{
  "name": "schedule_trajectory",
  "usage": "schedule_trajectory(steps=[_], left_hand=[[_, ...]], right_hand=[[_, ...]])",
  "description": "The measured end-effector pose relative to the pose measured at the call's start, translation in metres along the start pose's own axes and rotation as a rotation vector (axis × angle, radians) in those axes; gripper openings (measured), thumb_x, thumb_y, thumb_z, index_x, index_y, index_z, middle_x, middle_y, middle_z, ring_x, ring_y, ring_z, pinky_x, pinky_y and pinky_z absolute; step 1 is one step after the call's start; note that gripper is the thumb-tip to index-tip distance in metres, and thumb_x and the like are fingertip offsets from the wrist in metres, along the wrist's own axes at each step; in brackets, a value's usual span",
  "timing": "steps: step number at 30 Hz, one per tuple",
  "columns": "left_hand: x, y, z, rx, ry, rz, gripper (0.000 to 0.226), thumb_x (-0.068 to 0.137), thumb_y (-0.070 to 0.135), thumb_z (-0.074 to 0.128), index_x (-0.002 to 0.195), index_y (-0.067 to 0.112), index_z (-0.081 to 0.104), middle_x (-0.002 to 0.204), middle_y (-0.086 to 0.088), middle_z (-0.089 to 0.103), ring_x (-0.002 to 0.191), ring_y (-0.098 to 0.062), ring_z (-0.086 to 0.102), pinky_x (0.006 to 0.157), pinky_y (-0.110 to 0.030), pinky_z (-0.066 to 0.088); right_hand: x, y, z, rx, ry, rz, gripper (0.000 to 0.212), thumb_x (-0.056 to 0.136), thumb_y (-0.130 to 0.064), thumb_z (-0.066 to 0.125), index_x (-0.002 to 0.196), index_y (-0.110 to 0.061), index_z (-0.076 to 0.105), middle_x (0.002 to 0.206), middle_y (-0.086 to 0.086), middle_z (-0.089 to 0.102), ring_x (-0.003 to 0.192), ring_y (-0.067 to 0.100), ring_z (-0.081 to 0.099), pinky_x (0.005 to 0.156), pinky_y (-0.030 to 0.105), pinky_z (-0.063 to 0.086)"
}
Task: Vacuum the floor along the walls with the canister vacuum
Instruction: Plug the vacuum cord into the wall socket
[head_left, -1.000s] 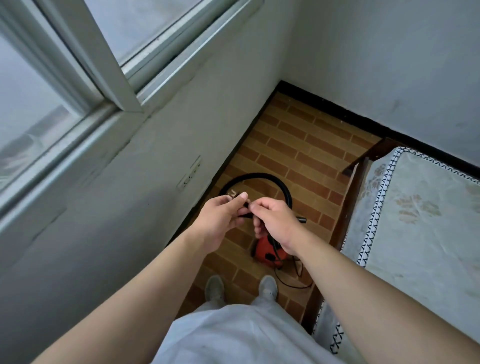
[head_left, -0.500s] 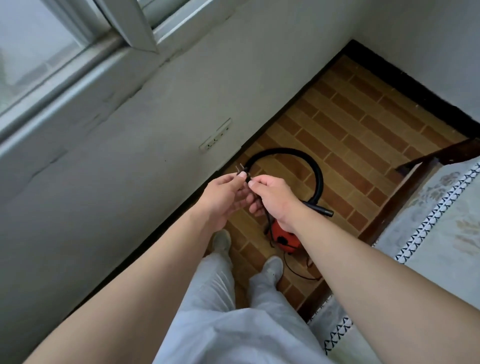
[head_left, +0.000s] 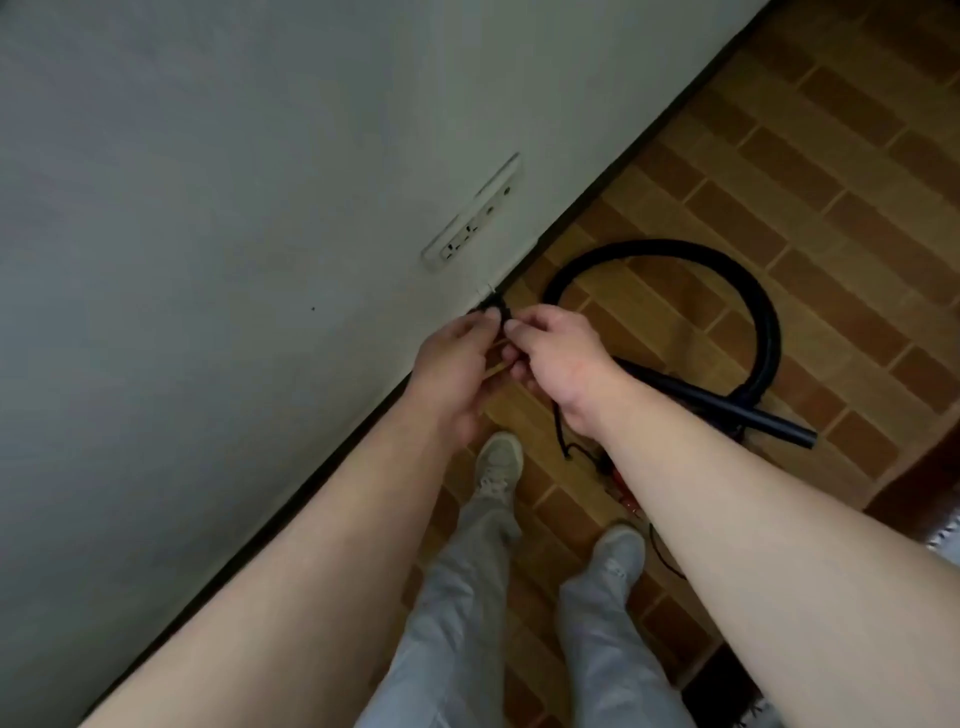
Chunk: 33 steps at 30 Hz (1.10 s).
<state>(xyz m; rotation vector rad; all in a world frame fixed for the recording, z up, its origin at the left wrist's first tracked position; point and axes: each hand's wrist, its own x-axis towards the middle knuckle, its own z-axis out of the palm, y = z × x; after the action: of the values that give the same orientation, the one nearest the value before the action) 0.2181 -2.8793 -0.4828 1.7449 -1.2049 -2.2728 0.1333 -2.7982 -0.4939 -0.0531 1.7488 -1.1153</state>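
So this is basically the very start of the job, as far as I can tell. Both hands are up in front of the wall (head_left: 208, 234), fingertips meeting on the black plug (head_left: 492, 307). The left hand (head_left: 457, 364) pinches it from one side and the right hand (head_left: 563, 364) pinches it from the other, with the prongs poking out toward the wall. The cord (head_left: 562, 441) dangles down from under the right hand.

The plug isn't in yet. The outlet strip (head_left: 472, 218) sits on the wall just above and close by, so plugging in looks like the step in hand.

The vacuum (head_left: 621, 493) itself is on the floor (head_left: 779, 171) near the shoes (head_left: 498, 462) — mostly hidden under the right forearm, only a red sliver showing. Its hose (head_left: 768, 332) lies curled in a loop on the floor with nobody holding it, open end pointing off to the right.

My read: no actual vacuuming done — all the edges along the walls are left, after power-up and grabbing the hose.
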Motion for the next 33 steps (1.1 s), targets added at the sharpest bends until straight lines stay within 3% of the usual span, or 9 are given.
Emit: schedule_trajectory(steps=[4, 7, 10, 16, 19, 22, 33], left_hand=[[0.073, -0.015, -0.008, -0.052, 0.053, 0.001, 0.02, 0.105, 0.021, 0.055, 0.098, 0.012, 0.071, 0.079, -0.003, 0.076, 0.074, -0.014, 0.071, 0.064, -0.027, 0.058], [0.116, -0.02, -0.014, -0.066, 0.083, 0.002, 0.02, 0.105, 0.022, 0.055, 0.107, 0.01, 0.072, 0.088, -0.003, 0.079, 0.08, -0.014, 0.075, 0.068, -0.028, 0.06], [0.149, -0.025, -0.018, -0.049, 0.096, 0.009, 0.024, 0.106, 0.023, 0.054, 0.115, 0.009, 0.072, 0.099, -0.007, 0.079, 0.092, -0.018, 0.076, 0.07, -0.028, 0.06], [0.189, -0.029, -0.024, -0.018, 0.116, 0.048, 0.026, 0.105, 0.025, 0.055, 0.121, 0.012, 0.071, 0.106, -0.003, 0.078, 0.096, -0.015, 0.075, 0.078, -0.03, 0.061], [0.197, -0.029, -0.025, -0.011, 0.128, 0.068, 0.026, 0.105, 0.024, 0.055, 0.122, 0.012, 0.07, 0.108, -0.003, 0.078, 0.096, -0.015, 0.076, 0.085, -0.036, 0.061], [0.199, -0.03, -0.027, 0.002, 0.124, 0.085, 0.026, 0.106, 0.024, 0.054, 0.123, 0.014, 0.07, 0.109, -0.001, 0.078, 0.097, -0.014, 0.075, 0.089, -0.039, 0.061], [0.202, -0.027, -0.031, -0.014, 0.128, 0.107, 0.026, 0.105, 0.024, 0.054, 0.125, 0.015, 0.07, 0.113, -0.001, 0.077, 0.098, -0.016, 0.075, 0.091, -0.039, 0.06]], right_hand=[[0.074, 0.021, 0.019, -0.021, 0.017, -0.021, 0.019, 0.104, -0.018, 0.056, 0.089, -0.018, 0.068, 0.08, 0.005, 0.067, 0.078, 0.024, 0.067, 0.069, 0.036, 0.056], [0.123, 0.036, 0.03, -0.065, 0.015, -0.025, 0.017, 0.1, -0.026, 0.059, 0.094, -0.02, 0.073, 0.086, 0.005, 0.073, 0.09, 0.028, 0.071, 0.088, 0.046, 0.059], [0.159, 0.046, 0.037, -0.06, 0.028, -0.032, 0.019, 0.099, -0.027, 0.06, 0.101, -0.019, 0.077, 0.094, 0.008, 0.075, 0.094, 0.028, 0.072, 0.093, 0.051, 0.058], [0.196, 0.054, 0.045, 0.005, 0.023, -0.018, 0.02, 0.102, -0.021, 0.057, 0.099, -0.017, 0.076, 0.092, 0.008, 0.077, 0.09, 0.024, 0.073, 0.085, 0.045, 0.061], [0.2, 0.053, 0.045, 0.009, 0.013, -0.017, 0.02, 0.104, -0.019, 0.056, 0.098, -0.015, 0.075, 0.08, 0.0, 0.071, 0.07, 0.009, 0.064, 0.065, 0.025, 0.052], [0.199, 0.049, 0.043, 0.045, 0.008, -0.019, 0.021, 0.105, -0.016, 0.055, 0.098, -0.012, 0.074, 0.068, -0.004, 0.064, 0.05, -0.001, 0.058, 0.048, 0.015, 0.045], [0.201, 0.045, 0.045, 0.034, -0.026, -0.041, 0.021, 0.105, -0.017, 0.055, 0.108, -0.011, 0.074, 0.071, -0.006, 0.062, 0.058, 0.004, 0.054, 0.058, 0.021, 0.043]])
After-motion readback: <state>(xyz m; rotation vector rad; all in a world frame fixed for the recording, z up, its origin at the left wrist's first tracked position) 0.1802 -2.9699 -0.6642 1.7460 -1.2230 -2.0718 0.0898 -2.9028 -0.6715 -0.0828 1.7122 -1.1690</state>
